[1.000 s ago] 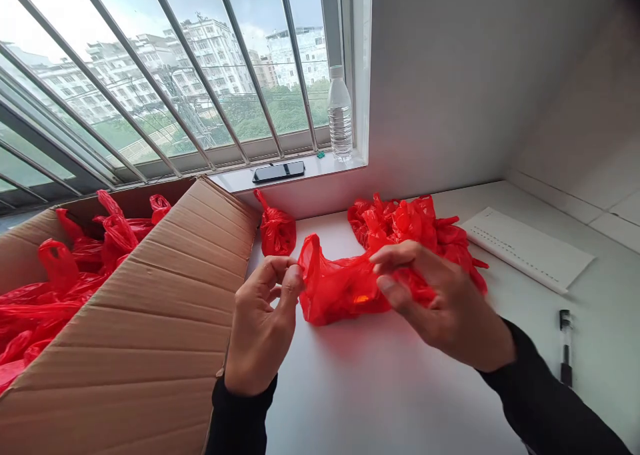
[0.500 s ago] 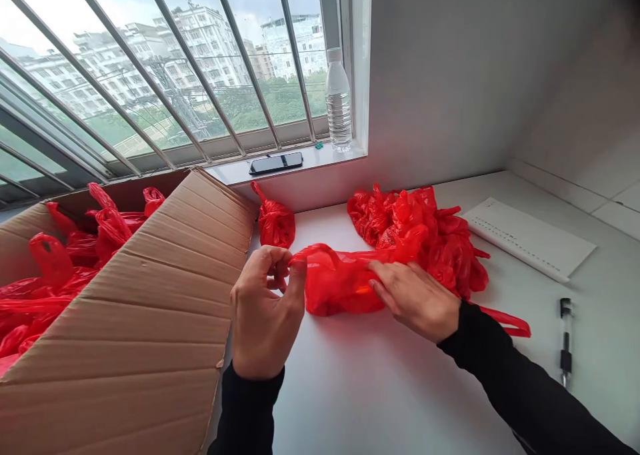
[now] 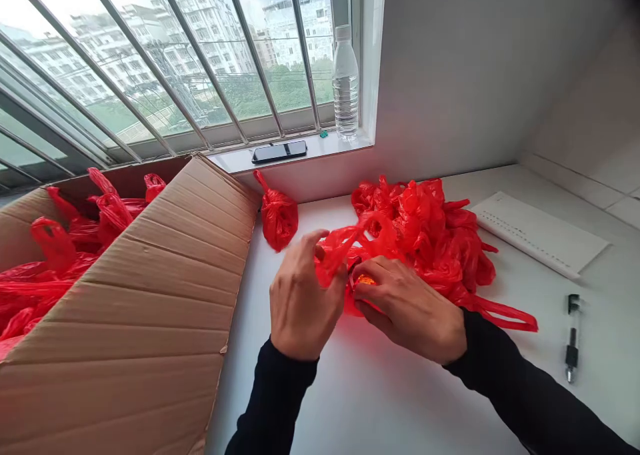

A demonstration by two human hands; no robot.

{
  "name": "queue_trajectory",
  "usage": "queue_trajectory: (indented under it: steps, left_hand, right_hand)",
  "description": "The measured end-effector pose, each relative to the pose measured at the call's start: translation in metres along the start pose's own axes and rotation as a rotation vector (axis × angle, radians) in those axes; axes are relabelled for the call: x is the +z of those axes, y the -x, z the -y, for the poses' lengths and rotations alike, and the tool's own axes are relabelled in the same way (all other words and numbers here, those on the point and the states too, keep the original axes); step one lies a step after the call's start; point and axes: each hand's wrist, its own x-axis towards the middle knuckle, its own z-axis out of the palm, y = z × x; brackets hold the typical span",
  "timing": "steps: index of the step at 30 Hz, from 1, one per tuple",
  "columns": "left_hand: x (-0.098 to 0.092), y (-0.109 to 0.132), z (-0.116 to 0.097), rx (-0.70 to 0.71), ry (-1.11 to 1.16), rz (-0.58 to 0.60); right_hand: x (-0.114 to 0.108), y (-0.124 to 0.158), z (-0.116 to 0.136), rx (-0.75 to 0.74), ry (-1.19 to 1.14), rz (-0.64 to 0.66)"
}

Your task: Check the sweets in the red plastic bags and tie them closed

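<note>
My left hand [image 3: 307, 295] grips the upper edge of a thin red plastic bag [image 3: 345, 245] between thumb and fingers, lifting it above the white table. Beside it, my right hand [image 3: 407, 302] is closed around a small item with an orange and red patterned surface [image 3: 364, 280] at the bag's opening. The fingers cover most of that item, so its kind does not show. Just behind my hands lies a heap of crumpled red plastic bags [image 3: 425, 228]. One knotted red bag [image 3: 279, 218] sits apart, near the window wall.
On the left stands a cardboard box [image 3: 150, 268] holding several red bags. A phone [image 3: 279, 151] and a clear water bottle [image 3: 345, 88] rest on the sill. A white notepad [image 3: 543, 235] and a pen [image 3: 572, 338] lie at the right.
My left hand has moved right, closer to my right hand, and the bag is drawn together and raised. The patterned item now shows at my right fingers.
</note>
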Motion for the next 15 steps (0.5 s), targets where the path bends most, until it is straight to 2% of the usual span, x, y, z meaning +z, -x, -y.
queue_trajectory:
  steps: [3,7,9,13,15]
  left_hand:
    - [-0.008,-0.003,0.001,-0.035,0.047,-0.028]
    - [-0.03,-0.003,-0.001,-0.191,0.436,-0.014]
    - [-0.039,-0.002,-0.002,-0.27,0.581,0.069]
    - [-0.048,-0.001,-0.002,-0.344,0.529,0.336]
    - [-0.049,-0.002,-0.001,-0.363,0.518,0.341]
  right_hand:
    - [-0.005,0.002,-0.004,0.079,0.031,0.105]
    - [-0.008,0.009,-0.015,0.348,0.059,0.238]
    - [-0.009,0.011,-0.018,0.402,0.049,0.263]
    - [-0.01,0.01,-0.015,0.431,-0.054,0.31]
    - [-0.012,0.007,-0.014,0.44,-0.109,0.311]
